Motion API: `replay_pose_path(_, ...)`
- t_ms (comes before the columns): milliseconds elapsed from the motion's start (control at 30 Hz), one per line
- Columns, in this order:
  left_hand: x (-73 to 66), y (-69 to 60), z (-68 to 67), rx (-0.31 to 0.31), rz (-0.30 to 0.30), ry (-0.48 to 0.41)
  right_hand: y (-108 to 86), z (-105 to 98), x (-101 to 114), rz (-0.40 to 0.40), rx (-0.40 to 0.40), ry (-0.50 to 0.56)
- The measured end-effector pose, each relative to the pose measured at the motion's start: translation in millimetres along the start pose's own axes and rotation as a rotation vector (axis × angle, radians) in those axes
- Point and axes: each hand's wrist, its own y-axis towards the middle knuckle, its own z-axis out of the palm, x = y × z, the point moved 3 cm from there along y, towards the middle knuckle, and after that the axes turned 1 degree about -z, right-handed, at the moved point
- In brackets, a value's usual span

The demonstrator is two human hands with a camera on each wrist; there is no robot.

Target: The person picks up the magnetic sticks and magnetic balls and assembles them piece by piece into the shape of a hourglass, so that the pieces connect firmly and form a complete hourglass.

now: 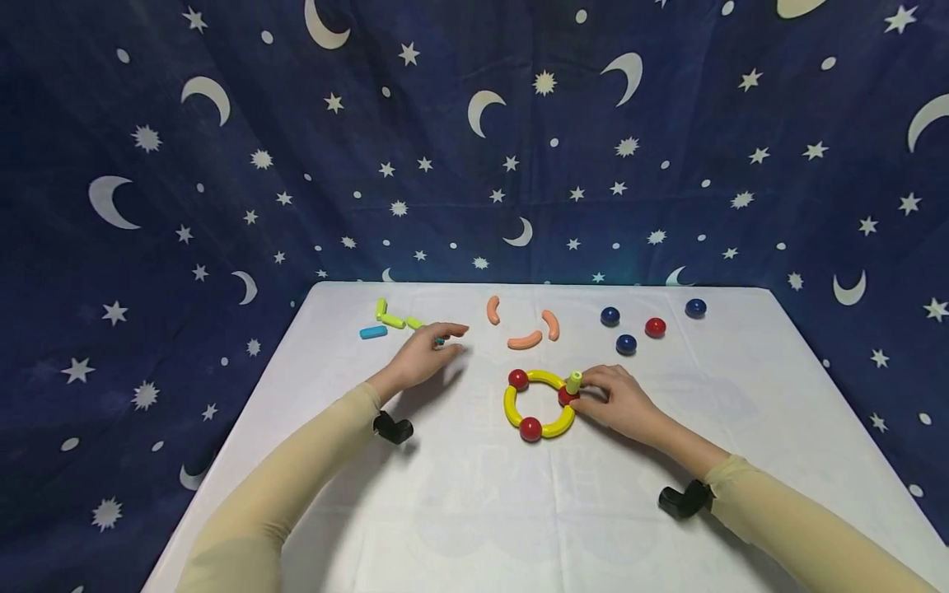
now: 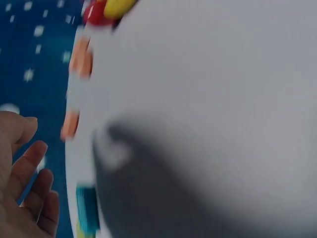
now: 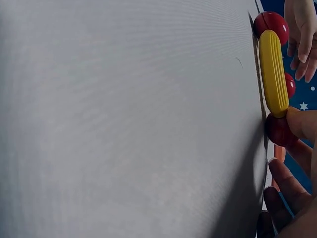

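Note:
A ring of yellow curved rods [image 1: 511,408] and red balls [image 1: 530,429] lies on the white table. At its right side a short light-green stick [image 1: 574,382] stands upright on a red ball [image 3: 280,130]. My right hand [image 1: 621,403] pinches that ball, with the thumb against it in the right wrist view. My left hand [image 1: 424,356] hovers over the table left of the ring, fingers loosely extended, nothing visible in its grasp. Just beyond it lie light-green sticks [image 1: 393,322] and a teal stick [image 2: 88,208], partly hidden by the hand in the head view.
A blue stick [image 1: 374,333] lies at the back left. Orange curved rods [image 1: 525,340] are at the back middle. Loose dark-blue balls [image 1: 626,344] and a red ball [image 1: 656,328] sit at the back right. A star-and-moon cloth [image 1: 474,165] hangs behind the table.

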Motion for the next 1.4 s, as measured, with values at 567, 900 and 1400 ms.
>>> replay_pose_path(567,61.4,19.8,-65.8,-0.089,-0.167,0.423,-4.1,0.6,-4.9,0.012,-0.010,0.046)
replay_pose_path(900,63.4,36.3,-66.3,0.033,-0.129,0.520,-3.5,0.8,-6.0,0.007,-0.007,0.057)
replay_pose_path(1400,66.4,39.6,-60.7,0.017,-0.098,0.674,-4.0,0.4,-4.4,0.002,-0.005,0.060)
